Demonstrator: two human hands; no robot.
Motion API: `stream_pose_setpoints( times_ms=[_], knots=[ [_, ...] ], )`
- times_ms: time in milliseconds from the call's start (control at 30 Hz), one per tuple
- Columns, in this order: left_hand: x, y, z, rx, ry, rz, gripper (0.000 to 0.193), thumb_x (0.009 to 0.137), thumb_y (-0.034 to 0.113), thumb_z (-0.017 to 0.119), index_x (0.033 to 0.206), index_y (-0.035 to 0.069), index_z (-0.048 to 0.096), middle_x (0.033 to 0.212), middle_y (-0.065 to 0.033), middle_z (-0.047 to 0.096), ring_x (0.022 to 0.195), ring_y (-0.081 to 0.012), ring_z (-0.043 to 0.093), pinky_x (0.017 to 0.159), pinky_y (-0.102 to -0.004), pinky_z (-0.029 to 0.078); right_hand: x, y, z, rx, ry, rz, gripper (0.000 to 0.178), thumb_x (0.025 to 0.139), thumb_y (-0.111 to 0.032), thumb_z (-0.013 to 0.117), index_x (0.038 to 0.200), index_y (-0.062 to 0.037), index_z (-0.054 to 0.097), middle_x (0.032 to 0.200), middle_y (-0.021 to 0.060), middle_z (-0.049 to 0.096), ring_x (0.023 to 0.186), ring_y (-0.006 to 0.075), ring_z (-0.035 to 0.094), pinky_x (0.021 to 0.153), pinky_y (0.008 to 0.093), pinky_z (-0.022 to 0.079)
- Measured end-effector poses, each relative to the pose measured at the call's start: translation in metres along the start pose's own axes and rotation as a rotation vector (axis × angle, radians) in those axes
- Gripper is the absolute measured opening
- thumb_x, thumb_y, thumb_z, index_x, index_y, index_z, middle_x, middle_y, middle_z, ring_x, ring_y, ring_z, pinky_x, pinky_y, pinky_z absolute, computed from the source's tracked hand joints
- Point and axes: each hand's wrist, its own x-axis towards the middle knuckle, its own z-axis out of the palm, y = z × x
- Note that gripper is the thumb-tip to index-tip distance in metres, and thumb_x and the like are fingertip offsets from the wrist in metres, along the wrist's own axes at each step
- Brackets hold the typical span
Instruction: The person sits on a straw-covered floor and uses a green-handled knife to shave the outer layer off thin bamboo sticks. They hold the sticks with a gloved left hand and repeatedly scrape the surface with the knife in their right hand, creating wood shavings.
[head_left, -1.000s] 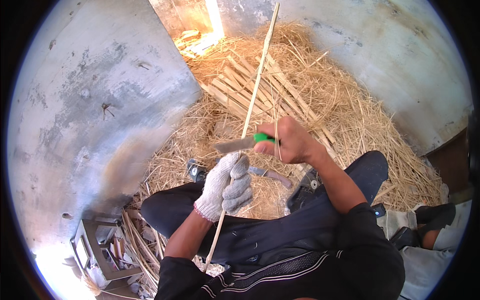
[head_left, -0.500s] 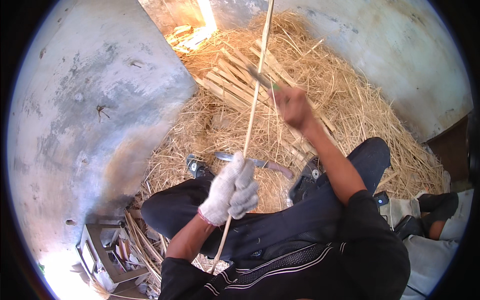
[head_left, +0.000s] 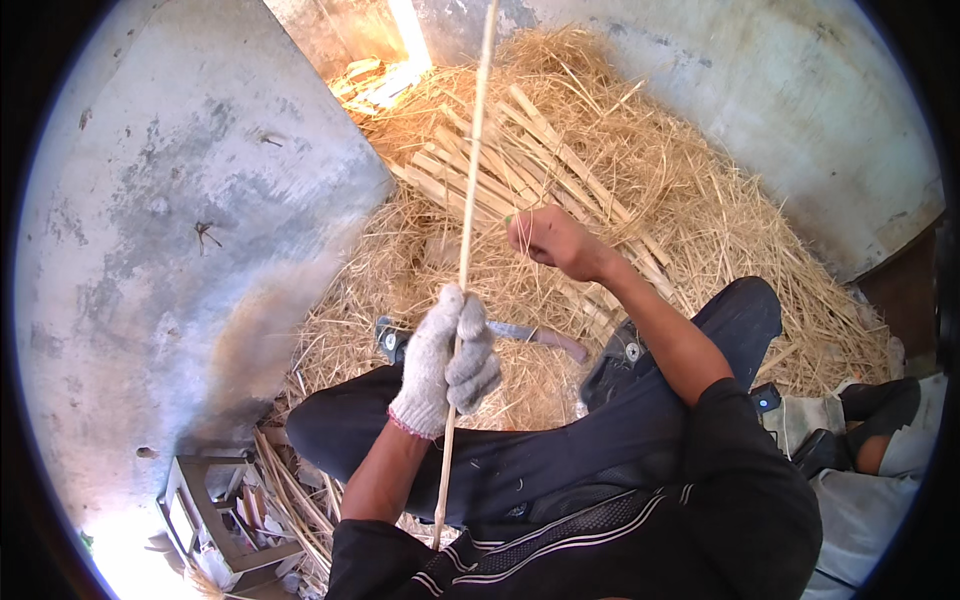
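My left hand (head_left: pixel 440 365), in a white knit glove, is closed round a long thin bamboo strip (head_left: pixel 472 180). The strip stands nearly upright in the view, its lower end near my lap and its upper end past the top edge. To the right of it is my bare right hand (head_left: pixel 560 243), closed on a small knife (head_left: pixel 510 218); only a bit of green handle shows now, and the blade cannot be made out. A larger knife with a brown handle (head_left: pixel 560 343) lies on the shavings between my feet, its blade partly behind my glove.
A bundle of split bamboo strips (head_left: pixel 560 165) lies on a heap of pale shavings (head_left: pixel 700 230). Worn walls (head_left: pixel 200 150) close in on the left and right. A small wooden stool (head_left: pixel 215 515) stands at lower left. At right, part of another person (head_left: pixel 880 430) shows.
My right hand has come down and slightly left, and the knife blade is no longer plain to see. The strip's upper end has swung left; my left hand has shifted slightly left.
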Motion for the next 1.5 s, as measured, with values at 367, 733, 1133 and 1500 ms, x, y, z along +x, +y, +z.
stream_pose_setpoints(
  times_ms=[367, 733, 1133, 1500],
  knots=[
    [-0.011, 0.004, 0.002, -0.056, 0.018, -0.078, 0.041, 0.104, 0.046, 0.033, 0.076, 0.018, 0.043, 0.04, 0.0033, 0.033, 0.025, -0.0113, 0.03, 0.027, -0.0261, 0.025, -0.009, -0.032, 0.032, -0.623, 0.094, -0.333, 0.045, 0.093, -0.049, 0.058, 0.08, -0.0075, 0.067, 0.049, 0.0099, 0.052, 0.044, 0.0252, 0.056, 0.045, 0.0363, 0.043],
    [-0.009, -0.011, 0.016, 0.283, 0.142, -0.02, 0.044, 0.103, 0.046, 0.04, 0.074, 0.013, 0.046, 0.041, 0.0013, 0.033, 0.026, -0.0106, 0.03, 0.025, -0.0239, 0.024, 0.003, -0.019, -0.021, -0.106, 0.298, 0.075, 0.052, 0.099, -0.05, 0.047, 0.071, -0.0086, 0.058, 0.047, -0.0023, 0.042, 0.038, 0.0128, 0.036, 0.039, 0.0288, 0.032],
    [-0.014, -0.009, 0.018, 0.534, 0.423, 0.267, 0.036, 0.101, 0.04, 0.048, 0.093, 0.005, 0.054, 0.048, -0.0005, 0.039, 0.033, -0.0115, 0.035, 0.029, -0.025, 0.025, 0.0, -0.022, 0.032, -0.393, 0.046, -0.418, 0.053, 0.095, -0.053, 0.053, 0.067, -0.0079, 0.049, 0.048, 0.0073, 0.037, 0.041, 0.0252, 0.046, 0.044, 0.038, 0.037],
    [-0.023, -0.023, 0.021, 0.466, 0.15, -0.006, 0.04, 0.103, 0.041, 0.045, 0.082, 0.007, 0.05, 0.046, -0.0002, 0.035, 0.033, -0.0097, 0.032, 0.028, -0.023, 0.025, 0.001, -0.003, -0.05, -0.793, 0.506, -0.511, 0.042, 0.099, -0.044, 0.053, 0.082, -0.0074, 0.065, 0.054, 0.0014, 0.05, 0.045, 0.013, 0.048, 0.042, 0.0341, 0.042]
  ],
)
